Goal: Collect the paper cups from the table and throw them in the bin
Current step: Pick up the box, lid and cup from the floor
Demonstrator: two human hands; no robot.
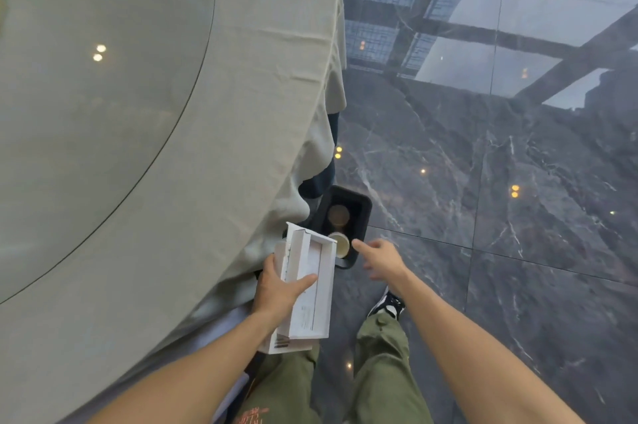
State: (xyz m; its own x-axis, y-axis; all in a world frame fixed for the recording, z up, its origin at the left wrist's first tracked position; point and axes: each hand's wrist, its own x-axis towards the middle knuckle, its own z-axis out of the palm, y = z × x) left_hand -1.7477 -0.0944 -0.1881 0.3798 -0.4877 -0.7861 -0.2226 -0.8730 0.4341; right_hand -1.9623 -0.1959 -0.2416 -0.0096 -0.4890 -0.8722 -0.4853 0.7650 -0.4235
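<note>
A black bin [364, 213] stands on the floor beside the table's draped edge. Inside it lie two paper cups: a brown one [339, 215] deeper in and a white-rimmed one [340, 244] nearer me. My right hand [379, 259] hovers just right of the bin's near rim, fingers spread, holding nothing. My left hand [279, 289] grips a stack of white cardboard boxes [307, 285] held over the bin's left side, partly hiding its rim.
A round table with a pale green cloth [241, 112] and a glass top [86, 78] fills the left. Dark glossy marble floor [483, 199] spreads to the right. My legs in green trousers and a black-and-white shoe [388, 304] are below.
</note>
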